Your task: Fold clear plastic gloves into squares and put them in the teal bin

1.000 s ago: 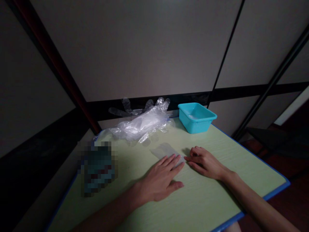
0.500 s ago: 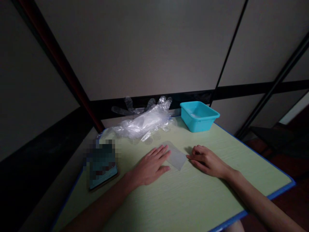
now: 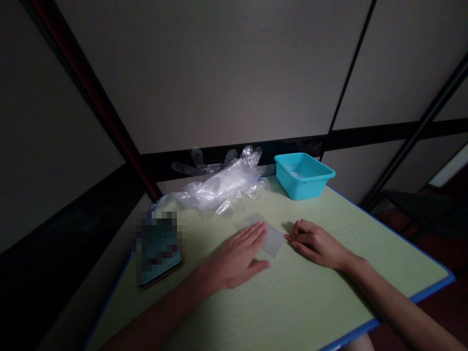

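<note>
A flat, translucent piece of plastic film [image 3: 275,239], looking like a folded disposable glove, lies on the table in front of me. My left hand [image 3: 239,256] rests flat across its left part, palm down, with the fingers stretched out and the thumb apart. That hand hides some of the film. At the film's right corner is my right hand [image 3: 318,245], its fingers curled and the fingertips closed at the corner. Beyond both hands lies a heap of clear disposable plastic gloves [image 3: 219,187], several of their fingers sticking up at the back.
A turquoise plastic basin [image 3: 303,183] stands at the table's back right. On the left, a phone or tablet [image 3: 161,265] leans upright, its screen blurred out. The pale green table [image 3: 292,302] has a blue edge and meets a panelled wall [image 3: 234,73] behind.
My left hand has slid to the right over the film, its fingers now closer together. My right hand stays at the film's corner. The view has shifted slightly.
</note>
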### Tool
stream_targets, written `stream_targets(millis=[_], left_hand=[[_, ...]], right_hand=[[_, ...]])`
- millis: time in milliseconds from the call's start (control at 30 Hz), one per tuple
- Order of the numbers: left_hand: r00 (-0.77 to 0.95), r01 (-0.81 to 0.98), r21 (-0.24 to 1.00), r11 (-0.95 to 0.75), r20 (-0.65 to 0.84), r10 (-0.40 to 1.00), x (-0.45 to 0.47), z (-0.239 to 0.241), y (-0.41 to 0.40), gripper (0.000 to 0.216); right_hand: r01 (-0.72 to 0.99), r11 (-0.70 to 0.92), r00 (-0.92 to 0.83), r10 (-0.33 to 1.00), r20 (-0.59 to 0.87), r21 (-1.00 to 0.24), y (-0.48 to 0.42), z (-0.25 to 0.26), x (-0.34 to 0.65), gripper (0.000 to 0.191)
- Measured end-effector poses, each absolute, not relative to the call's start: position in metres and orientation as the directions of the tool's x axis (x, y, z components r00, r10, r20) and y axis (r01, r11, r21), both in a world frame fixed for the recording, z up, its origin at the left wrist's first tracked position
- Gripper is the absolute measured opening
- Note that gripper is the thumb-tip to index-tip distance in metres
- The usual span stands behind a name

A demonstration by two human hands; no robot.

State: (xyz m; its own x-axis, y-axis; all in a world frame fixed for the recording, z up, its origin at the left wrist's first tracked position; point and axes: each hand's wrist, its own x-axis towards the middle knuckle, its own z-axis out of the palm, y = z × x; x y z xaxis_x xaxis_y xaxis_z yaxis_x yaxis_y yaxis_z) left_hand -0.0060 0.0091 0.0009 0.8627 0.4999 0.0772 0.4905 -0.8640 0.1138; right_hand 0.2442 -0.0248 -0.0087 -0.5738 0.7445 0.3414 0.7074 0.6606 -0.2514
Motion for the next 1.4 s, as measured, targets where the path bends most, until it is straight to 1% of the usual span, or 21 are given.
stream_targets(millis=[100, 200, 400, 567, 667, 800, 967, 1067, 1200, 1300, 1367, 1400], left_hand=[[0.91, 0.404, 0.2, -0.892, 0.011, 0.415, 0.002, 0.004, -0.005, 0.065], [0.926, 0.372, 0.237, -0.898, -0.027, 0.376, 0.003, 0.005, -0.008, 0.065], [0.934, 0.352, 0.249, -0.902, -0.029, 0.356, 0.001, 0.007, -0.005, 0.058], [0.931, 0.363, 0.239, -0.901, -0.041, 0.364, 0.002, 0.007, -0.007, 0.06], [0.923, 0.38, 0.224, -0.897, -0.025, 0.385, 0.002, 0.006, -0.007, 0.063], [0.896, 0.433, 0.207, -0.877, 0.01, 0.445, 0.001, 0.004, -0.007, 0.06], [0.804, 0.559, 0.183, -0.809, 0.121, 0.583, 0.0, -0.006, -0.004, 0.055], [0.728, 0.632, 0.181, -0.753, 0.193, 0.657, -0.001, -0.016, 0.001, 0.053], [0.646, 0.698, 0.202, -0.688, 0.239, 0.725, -0.001, -0.025, 0.008, 0.052], [0.62, 0.701, 0.248, -0.668, 0.25, 0.744, -0.001, -0.021, 0.008, 0.049], [0.666, 0.649, 0.277, -0.708, 0.242, 0.705, 0.0, -0.012, 0.004, 0.048], [0.713, 0.6, 0.287, -0.747, 0.23, 0.662, 0.001, -0.007, 0.002, 0.048]], right_hand=[[0.711, 0.657, -0.575, 0.749, 0.329, -0.252, -0.026, -0.008, 0.245, 0.029], [0.71, 0.655, -0.576, 0.752, 0.32, -0.261, -0.026, -0.008, 0.245, 0.028], [0.71, 0.652, -0.57, 0.755, 0.326, -0.268, -0.026, -0.008, 0.244, 0.026], [0.709, 0.647, -0.561, 0.759, 0.33, -0.281, -0.026, -0.007, 0.244, 0.028], [0.713, 0.637, -0.554, 0.768, 0.32, -0.294, -0.027, -0.006, 0.243, 0.029], [0.705, 0.628, -0.545, 0.777, 0.316, -0.328, -0.028, -0.005, 0.243, 0.03], [0.688, 0.624, -0.544, 0.781, 0.307, -0.371, -0.027, -0.006, 0.243, 0.033], [0.648, 0.632, -0.56, 0.773, 0.297, -0.425, -0.028, -0.006, 0.242, 0.036], [0.565, 0.633, -0.597, 0.757, 0.268, -0.529, -0.031, -0.005, 0.239, 0.04], [0.519, 0.611, -0.62, 0.75, 0.229, -0.598, -0.033, -0.002, 0.236, 0.042], [0.493, 0.583, -0.62, 0.756, 0.209, -0.646, -0.033, -0.001, 0.235, 0.041], [0.482, 0.559, -0.607, 0.768, 0.203, -0.675, -0.032, -0.001, 0.235, 0.041]])
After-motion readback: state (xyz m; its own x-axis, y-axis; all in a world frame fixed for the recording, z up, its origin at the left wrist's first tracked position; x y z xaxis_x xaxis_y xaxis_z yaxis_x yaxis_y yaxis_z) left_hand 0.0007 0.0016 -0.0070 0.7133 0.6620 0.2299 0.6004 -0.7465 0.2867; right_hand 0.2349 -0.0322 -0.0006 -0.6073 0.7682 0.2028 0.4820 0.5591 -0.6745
